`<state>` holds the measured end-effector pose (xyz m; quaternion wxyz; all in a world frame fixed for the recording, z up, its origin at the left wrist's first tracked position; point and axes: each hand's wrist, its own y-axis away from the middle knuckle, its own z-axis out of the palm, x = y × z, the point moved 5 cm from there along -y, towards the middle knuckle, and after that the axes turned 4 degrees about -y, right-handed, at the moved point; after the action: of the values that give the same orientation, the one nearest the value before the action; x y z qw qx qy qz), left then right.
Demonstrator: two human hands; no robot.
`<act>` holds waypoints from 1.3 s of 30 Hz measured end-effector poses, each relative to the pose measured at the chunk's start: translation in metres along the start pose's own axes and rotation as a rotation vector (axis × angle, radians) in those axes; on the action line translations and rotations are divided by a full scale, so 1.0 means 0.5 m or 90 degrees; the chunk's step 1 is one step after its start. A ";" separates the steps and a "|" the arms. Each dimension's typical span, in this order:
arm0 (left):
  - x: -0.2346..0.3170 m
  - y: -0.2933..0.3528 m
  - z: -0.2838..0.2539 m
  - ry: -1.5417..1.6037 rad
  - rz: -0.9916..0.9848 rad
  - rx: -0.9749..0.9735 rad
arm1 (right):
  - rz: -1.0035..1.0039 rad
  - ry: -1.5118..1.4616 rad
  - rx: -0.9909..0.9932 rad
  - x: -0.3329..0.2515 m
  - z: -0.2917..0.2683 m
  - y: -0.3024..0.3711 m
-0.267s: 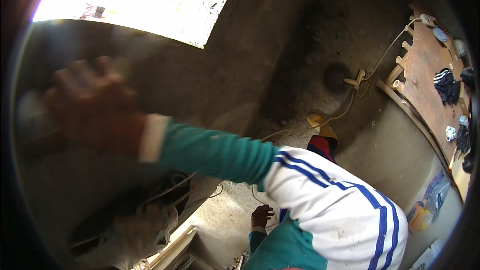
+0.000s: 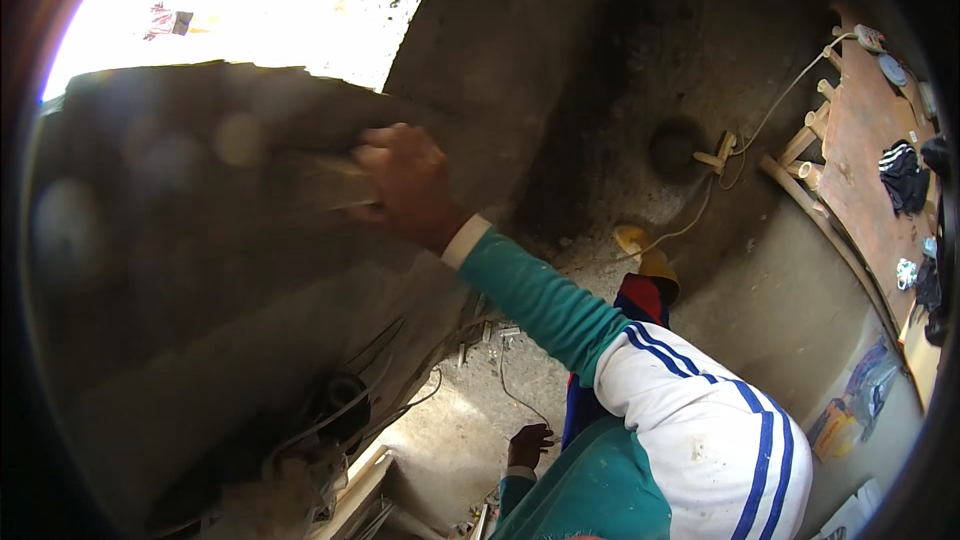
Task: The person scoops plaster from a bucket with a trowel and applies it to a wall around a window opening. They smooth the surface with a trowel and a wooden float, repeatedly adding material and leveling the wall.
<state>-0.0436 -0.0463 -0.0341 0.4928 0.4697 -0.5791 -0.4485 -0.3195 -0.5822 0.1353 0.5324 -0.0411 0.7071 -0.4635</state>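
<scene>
Reaching up and left, my right hand (image 2: 405,185) is closed on a thin, flat tool (image 2: 325,185), blurred by motion and much the same colour as the wall. Its exact kind does not show. The tool lies against or just off the dark grey wall (image 2: 200,270), below a bright window opening (image 2: 260,10); I cannot tell whether they touch. Low down by my body hangs my left hand (image 2: 528,445), fingers loosely apart and nothing visible in them, over the pale floor.
A plank platform on poles (image 2: 850,150) at right bears dark clothing (image 2: 903,178) and a power strip (image 2: 869,37). A cable (image 2: 675,232) crosses the floor past a yellow container (image 2: 655,265). Plastic bags (image 2: 855,410) lie lower right. Wooden pieces (image 2: 355,490) and cables sit lower left.
My right hand has swept right along the wall, from the far left toward the middle. The flat tool now shows beside it. My left hand has barely moved.
</scene>
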 end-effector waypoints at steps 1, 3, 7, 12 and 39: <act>-0.004 -0.001 -0.001 -0.005 -0.011 0.008 | 0.067 -0.001 -0.090 0.049 0.008 0.056; -0.008 -0.008 0.006 0.001 0.000 0.005 | 0.185 -0.022 -0.098 0.148 0.004 0.150; -0.010 0.006 0.016 0.017 0.049 -0.004 | 0.316 0.011 -0.199 0.206 -0.016 0.263; -0.025 0.013 0.035 -0.152 0.132 0.001 | 0.050 -0.147 -0.248 -0.139 0.083 0.124; -0.081 -0.008 0.041 -0.061 0.080 0.052 | 0.387 -0.149 0.273 0.362 -0.291 -0.107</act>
<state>-0.0605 -0.0059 -0.0464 0.4723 0.4301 -0.6483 -0.4143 -0.5356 -0.6236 0.0441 0.7191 0.2301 0.5083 -0.4143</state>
